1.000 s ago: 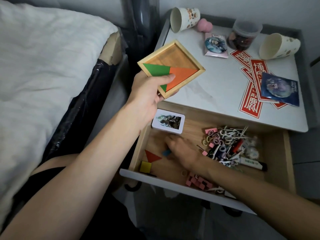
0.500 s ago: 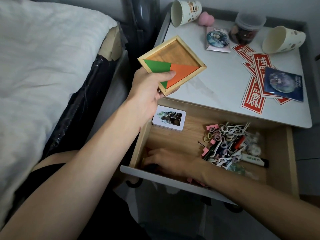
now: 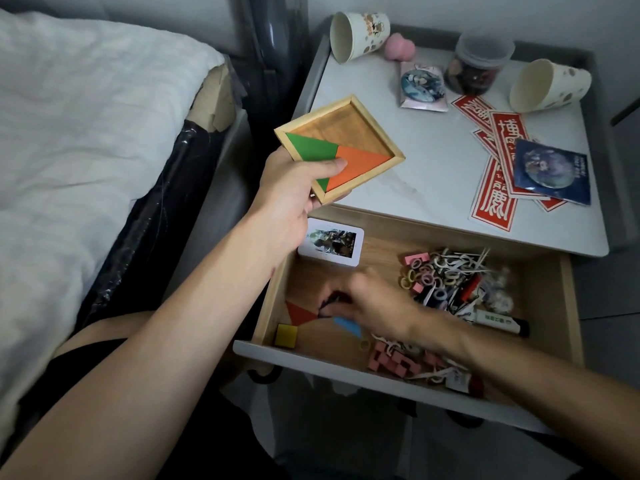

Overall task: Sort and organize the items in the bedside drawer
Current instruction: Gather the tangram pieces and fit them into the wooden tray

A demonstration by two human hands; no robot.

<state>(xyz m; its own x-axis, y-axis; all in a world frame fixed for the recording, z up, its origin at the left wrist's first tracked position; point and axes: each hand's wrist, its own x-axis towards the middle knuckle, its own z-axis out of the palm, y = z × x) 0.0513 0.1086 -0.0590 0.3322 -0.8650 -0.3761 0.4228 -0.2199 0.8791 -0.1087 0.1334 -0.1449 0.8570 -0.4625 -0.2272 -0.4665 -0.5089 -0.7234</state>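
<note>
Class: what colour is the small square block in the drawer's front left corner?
Yellow: the small square block, head view.

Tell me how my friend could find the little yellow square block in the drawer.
Look in the open wooden drawer under the white bedside table top. Go to its near left corner, on the bed side. The small yellow square block lies there beside a flat red triangle; nothing else nearby is yellow and square.

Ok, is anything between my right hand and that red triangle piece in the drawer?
Nothing visible. The red triangular piece lies bare on the floor of the wooden drawer, just left of the right hand. The blue piece and yellow square block sit nearer the front, off that path.
</note>
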